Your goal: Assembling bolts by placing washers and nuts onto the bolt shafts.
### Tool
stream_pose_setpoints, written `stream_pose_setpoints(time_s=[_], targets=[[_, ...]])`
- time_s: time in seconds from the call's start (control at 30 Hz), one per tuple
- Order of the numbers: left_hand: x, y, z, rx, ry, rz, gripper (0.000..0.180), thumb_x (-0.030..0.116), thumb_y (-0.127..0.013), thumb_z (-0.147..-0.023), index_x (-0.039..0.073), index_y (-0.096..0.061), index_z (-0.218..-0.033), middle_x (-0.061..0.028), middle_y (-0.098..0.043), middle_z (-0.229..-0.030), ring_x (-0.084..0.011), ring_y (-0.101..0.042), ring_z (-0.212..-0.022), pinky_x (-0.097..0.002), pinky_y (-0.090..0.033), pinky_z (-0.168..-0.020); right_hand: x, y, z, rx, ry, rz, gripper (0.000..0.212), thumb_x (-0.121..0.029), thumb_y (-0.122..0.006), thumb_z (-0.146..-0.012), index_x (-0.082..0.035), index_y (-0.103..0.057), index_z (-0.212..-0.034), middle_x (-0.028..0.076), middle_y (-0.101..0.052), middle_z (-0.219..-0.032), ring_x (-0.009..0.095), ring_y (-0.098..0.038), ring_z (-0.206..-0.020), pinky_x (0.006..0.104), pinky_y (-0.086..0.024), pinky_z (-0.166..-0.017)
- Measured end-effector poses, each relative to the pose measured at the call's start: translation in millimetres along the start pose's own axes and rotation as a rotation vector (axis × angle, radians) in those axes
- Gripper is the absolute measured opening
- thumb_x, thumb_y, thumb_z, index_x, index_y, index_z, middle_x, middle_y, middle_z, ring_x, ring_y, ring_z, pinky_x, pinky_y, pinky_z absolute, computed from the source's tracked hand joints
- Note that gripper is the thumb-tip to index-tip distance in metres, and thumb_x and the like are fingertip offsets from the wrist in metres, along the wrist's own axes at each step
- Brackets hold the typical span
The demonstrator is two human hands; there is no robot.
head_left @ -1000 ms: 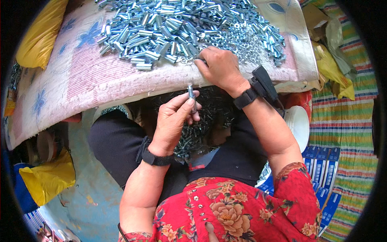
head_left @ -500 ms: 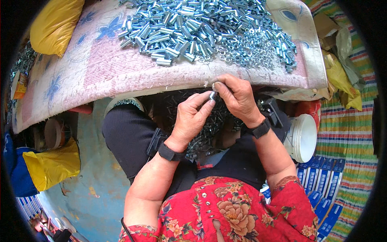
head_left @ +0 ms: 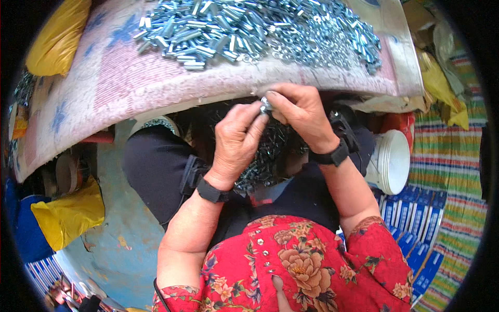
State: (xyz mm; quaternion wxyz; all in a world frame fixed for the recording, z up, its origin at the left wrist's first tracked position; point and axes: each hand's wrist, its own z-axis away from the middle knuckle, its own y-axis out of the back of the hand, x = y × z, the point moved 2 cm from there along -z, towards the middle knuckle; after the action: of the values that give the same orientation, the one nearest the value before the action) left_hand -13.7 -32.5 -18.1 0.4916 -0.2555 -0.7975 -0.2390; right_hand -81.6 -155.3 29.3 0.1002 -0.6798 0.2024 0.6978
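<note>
The person's 2 hands meet in front of the near edge of a cloth-covered table point(head_left: 140, 78), above the lap. Between their fingertips is 1 small shiny metal part point(head_left: 265, 105), probably a bolt, though the fingers hide most of it. The left hand point(head_left: 235, 141) is closed, its thumb and forefinger pinching the lower end. The right hand point(head_left: 304, 115) has its fingers curled in, thumb and forefinger gripping the upper end. Each wrist wears 1 black band.

On the table, beyond the hands, lies a pile of short metal tubes point(head_left: 195, 34), with many small rings point(head_left: 317, 49) spread to the right. Below the hands, between the knees, is a dark heap of metal pieces point(head_left: 254, 174). A white bucket point(head_left: 393, 162) lies on its side near the right knee.
</note>
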Motion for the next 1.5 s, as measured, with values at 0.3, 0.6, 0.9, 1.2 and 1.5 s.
stream_pose_setpoints(time_s=[0.3,0.6,0.9,1.2,1.5], targets=[[0.6,-1.8,4.6,-0.09,0.279,0.276,0.021,0.004,-0.059,-0.082,0.0,-0.06,-0.102,-0.0041,-0.059,-0.085,-0.0092,-0.054,-0.072,-0.0213,-0.044,-0.063,17.4,-10.9,17.5,0.209,0.239,0.04,0.011,-0.007,-0.061,-0.081,0.001,-0.063,-0.087,0.004,-0.063,-0.074,0.006,-0.055,-0.068,0.0218,-0.046,-0.06],[-1.4,-2.8,5.4,-0.043,0.44,0.432,0.024,0.013,-0.058,-0.085,0.002,-0.06,-0.107,-0.0028,-0.063,-0.088,-0.0055,-0.053,-0.067,-0.0181,-0.042,-0.058,-0.1,27.3,4.7,0.042,0.484,0.569,0.016,-0.008,-0.065,-0.074,0.0,-0.064,-0.088,0.01,-0.062,-0.077,0.018,-0.06,-0.069,0.0278,-0.047,-0.062],[-4.4,-3.8,-0.6,-0.047,0.458,0.403,0.025,0.016,-0.059,-0.085,0.003,-0.06,-0.107,-0.0025,-0.063,-0.085,-0.0047,-0.051,-0.063,-0.0176,-0.039,-0.055,3.2,90.1,-95.4,0.248,0.357,1.366,0.02,-0.022,-0.059,-0.074,-0.003,-0.064,-0.078,0.014,-0.06,-0.081,0.03,-0.061,-0.074,0.0393,-0.049,-0.067],[-5.5,-2.1,-1.4,-0.04,0.446,0.361,0.024,0.015,-0.058,-0.085,0.002,-0.06,-0.106,-0.0024,-0.063,-0.086,-0.0047,-0.052,-0.066,-0.0187,-0.042,-0.058,-38.7,66.9,-56.7,-0.115,0.33,0.567,0.019,-0.01,-0.063,-0.072,-0.002,-0.06,-0.088,0.014,-0.062,-0.081,0.025,-0.062,-0.075,0.0297,-0.048,-0.067],[-1.0,-3.1,-2.8,-0.122,0.311,0.283,0.021,0.009,-0.059,-0.084,0.001,-0.061,-0.103,-0.0011,-0.06,-0.083,-0.0053,-0.051,-0.067,-0.0189,-0.043,-0.059,-30.3,29.4,-15.1,-0.294,0.573,0.674,0.018,-0.008,-0.064,-0.07,-0.003,-0.056,-0.085,0.013,-0.056,-0.075,0.031,-0.057,-0.072,0.0345,-0.045,-0.062]])
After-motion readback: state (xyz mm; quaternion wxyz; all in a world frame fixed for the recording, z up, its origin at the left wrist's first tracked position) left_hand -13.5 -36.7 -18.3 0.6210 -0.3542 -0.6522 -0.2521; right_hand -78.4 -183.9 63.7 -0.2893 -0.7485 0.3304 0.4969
